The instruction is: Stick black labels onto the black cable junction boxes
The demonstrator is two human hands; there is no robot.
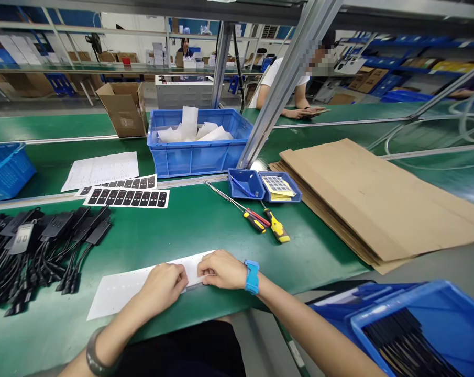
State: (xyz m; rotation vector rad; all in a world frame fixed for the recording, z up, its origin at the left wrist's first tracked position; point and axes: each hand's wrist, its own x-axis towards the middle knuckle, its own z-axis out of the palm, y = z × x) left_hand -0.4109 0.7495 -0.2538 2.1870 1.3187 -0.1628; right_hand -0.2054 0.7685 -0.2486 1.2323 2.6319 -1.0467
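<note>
A long white sheet (117, 296) lies slantwise on the green bench near its front edge, with faint marks along it. My left hand (165, 285) rests on its middle, fingers curled and closed at the sheet. Just to the right, my right hand (223, 269), with a blue watch (252, 276) on the wrist, has its fingers bent together on the sheet's right part. A small stretch of the sheet shows between the hands. The fingertips are partly hidden, so how firmly each one pinches is unclear.
Black cabled devices (59, 225) are piled left. Label strips (127, 197), screwdrivers (276, 228) and small blue trays (245, 184) lie beyond my hands. A blue bin (197, 159) stands behind, cardboard sheets (378, 204) right, beside a metal post (276, 99). A person (299, 94) sits opposite.
</note>
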